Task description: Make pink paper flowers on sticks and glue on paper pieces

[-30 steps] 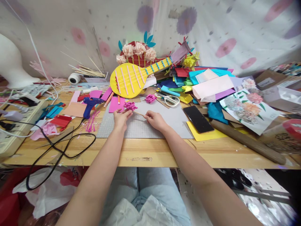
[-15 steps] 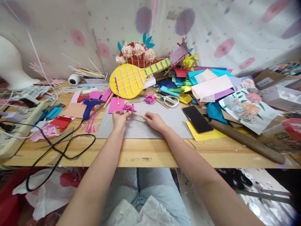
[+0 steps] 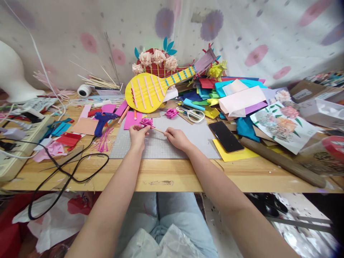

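Over the grey cutting mat (image 3: 172,148), my left hand (image 3: 137,137) pinches a magenta paper flower (image 3: 147,122) by its side. My right hand (image 3: 176,138) grips the end of a thin wooden stick (image 3: 159,131) that runs leftward to the flower; its far tip shows past the petals. Whether the stick passes through or across the flower, I cannot tell. A second magenta paper flower (image 3: 171,113) lies on the back of the mat, and a magenta paper sheet (image 3: 131,120) is just behind my left hand.
A yellow paper lute (image 3: 146,93) leans at the back. White-handled scissors (image 3: 196,115) lie behind the mat. To the left is a blue glue gun (image 3: 101,123) with a looping black cord. On the right are a phone (image 3: 225,136), a wooden rod (image 3: 282,161) and piled coloured paper.
The flower between my hands has turned slightly, and the stick's far tip now shows past it. Both hands stay in nearly the same place.
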Action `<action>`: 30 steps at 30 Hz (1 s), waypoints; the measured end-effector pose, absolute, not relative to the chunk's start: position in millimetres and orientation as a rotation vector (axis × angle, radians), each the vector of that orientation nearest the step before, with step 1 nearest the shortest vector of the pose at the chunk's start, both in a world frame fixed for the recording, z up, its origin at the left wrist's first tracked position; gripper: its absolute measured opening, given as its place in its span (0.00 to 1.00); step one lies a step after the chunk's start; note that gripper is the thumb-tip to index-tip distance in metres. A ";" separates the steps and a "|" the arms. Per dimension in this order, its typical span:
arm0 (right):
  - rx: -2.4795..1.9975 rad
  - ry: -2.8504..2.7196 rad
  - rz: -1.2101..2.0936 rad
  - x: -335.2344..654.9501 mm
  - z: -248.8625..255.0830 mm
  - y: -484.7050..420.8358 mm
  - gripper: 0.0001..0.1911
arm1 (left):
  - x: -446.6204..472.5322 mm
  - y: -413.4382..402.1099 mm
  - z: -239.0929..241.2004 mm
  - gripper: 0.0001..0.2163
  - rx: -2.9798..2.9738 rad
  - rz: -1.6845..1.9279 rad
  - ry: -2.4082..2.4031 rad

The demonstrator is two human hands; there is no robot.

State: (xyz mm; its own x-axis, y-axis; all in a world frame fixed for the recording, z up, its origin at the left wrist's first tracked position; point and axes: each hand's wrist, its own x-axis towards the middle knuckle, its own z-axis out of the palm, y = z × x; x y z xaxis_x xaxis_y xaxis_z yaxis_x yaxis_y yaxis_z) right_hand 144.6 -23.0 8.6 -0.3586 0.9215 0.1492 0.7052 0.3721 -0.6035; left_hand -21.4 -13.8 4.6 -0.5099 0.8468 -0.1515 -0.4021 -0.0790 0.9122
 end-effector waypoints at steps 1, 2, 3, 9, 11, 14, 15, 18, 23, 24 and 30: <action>-1.399 -2.181 0.615 144.7 8.7 -22.9 0.10 | -21.5 -13.5 4.2 0.20 0.537 1.738 1.270; -1.395 -2.190 0.608 144.7 8.6 -22.9 0.10 | -21.7 -13.3 3.8 0.20 0.532 1.740 1.266; -1.395 -2.196 0.599 144.7 8.5 -22.9 0.10 | -21.7 -13.3 3.6 0.20 0.522 1.742 1.260; -1.410 -2.184 0.550 144.2 6.6 -22.8 0.10 | -20.7 -15.6 7.3 0.19 0.525 1.725 1.168; -1.416 -2.180 0.542 143.8 6.0 -22.3 0.10 | -20.3 -16.4 9.0 0.16 0.536 1.734 1.163; -1.409 -2.188 0.526 143.6 5.9 -21.7 0.11 | -19.8 -17.1 10.0 0.13 0.549 1.750 1.170; -1.403 -2.194 0.521 143.6 6.0 -21.8 0.10 | -19.9 -17.1 9.9 0.13 0.556 1.759 1.174; -1.378 -2.221 0.511 144.1 6.7 -22.6 0.10 | -21.3 -16.4 8.5 0.14 0.523 1.767 1.207; -1.333 -2.254 0.531 144.0 8.8 -25.2 0.10 | -26.7 -14.6 7.7 0.17 0.413 1.666 1.226; -1.331 -2.255 0.540 143.7 9.2 -25.7 0.10 | -27.1 -14.8 8.3 0.18 0.413 1.660 1.227; -1.399 -2.177 0.604 140.8 8.5 -26.2 0.10 | -26.0 -17.8 12.1 0.20 0.599 1.678 1.345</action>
State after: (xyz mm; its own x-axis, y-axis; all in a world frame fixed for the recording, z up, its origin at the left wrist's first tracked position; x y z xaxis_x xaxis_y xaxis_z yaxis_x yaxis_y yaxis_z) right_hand 140.8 -26.2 8.5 -0.3624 0.9189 0.1562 0.7070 0.3802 -0.5963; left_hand -26.0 -17.8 12.1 -0.4980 0.8541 -0.1499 -0.3324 -0.0284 0.9427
